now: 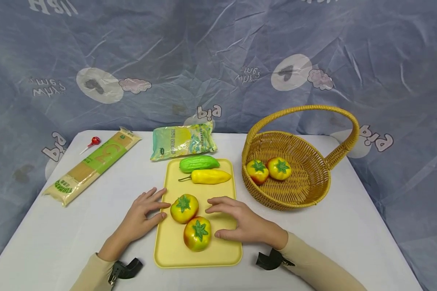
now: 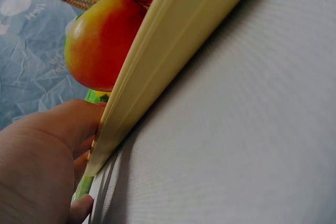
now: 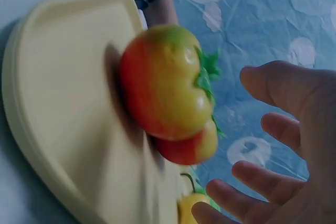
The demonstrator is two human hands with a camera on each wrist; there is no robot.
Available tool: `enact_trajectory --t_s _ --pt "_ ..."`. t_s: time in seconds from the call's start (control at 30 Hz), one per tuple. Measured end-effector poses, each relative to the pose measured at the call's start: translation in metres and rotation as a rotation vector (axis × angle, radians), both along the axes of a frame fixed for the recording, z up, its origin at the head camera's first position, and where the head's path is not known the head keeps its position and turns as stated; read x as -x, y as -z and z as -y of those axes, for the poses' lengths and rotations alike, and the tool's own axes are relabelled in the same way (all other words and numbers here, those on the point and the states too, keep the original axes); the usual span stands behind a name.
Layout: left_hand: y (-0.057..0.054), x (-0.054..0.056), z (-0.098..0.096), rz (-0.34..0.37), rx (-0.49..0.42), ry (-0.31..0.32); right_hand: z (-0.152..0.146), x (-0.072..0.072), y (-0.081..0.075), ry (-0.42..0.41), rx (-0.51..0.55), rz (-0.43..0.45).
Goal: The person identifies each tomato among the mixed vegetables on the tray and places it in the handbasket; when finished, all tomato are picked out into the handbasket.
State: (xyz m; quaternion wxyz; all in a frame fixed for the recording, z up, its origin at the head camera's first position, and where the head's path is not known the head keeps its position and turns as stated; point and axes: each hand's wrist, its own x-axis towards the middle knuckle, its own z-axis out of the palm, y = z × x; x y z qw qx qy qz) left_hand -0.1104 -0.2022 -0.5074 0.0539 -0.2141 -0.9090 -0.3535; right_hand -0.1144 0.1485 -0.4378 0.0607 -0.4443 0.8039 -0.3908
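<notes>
On the yellow tray (image 1: 223,256) lie two yellow-and-red artificial tomatoes with green leafy tops, a rear tomato (image 1: 184,208) and a front tomato (image 1: 197,234), side by side. Behind them are a yellow pepper (image 1: 211,176) and a green bumpy gourd (image 1: 199,163). My left hand (image 1: 140,216) rests at the tray's left edge, fingers spread, its index fingertip close to the rear tomato. Over the tray's right side, my right hand (image 1: 240,220) has its thumb and fingers parted. The right wrist view shows a gap between those fingers and the tomatoes.
Right of the tray stands a wicker basket (image 1: 313,190) with a tall handle, holding two more tomatoes (image 1: 279,168). A teal-yellow packet (image 1: 183,140) lies behind the tray. At the left are a noodle pack (image 1: 95,165) and a red lollipop (image 1: 95,140).
</notes>
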Motion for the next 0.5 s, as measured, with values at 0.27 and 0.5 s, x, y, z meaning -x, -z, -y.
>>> enact_trajectory --t_s 0.27,0.5 --pt "0.000 0.000 -0.001 -0.005 0.005 0.000 0.016 -0.010 0.011 -0.004 0.003 0.024" --pt "0.000 -0.001 0.000 0.018 0.016 -0.020 0.024 -0.018 0.018 0.051 0.043 0.053"
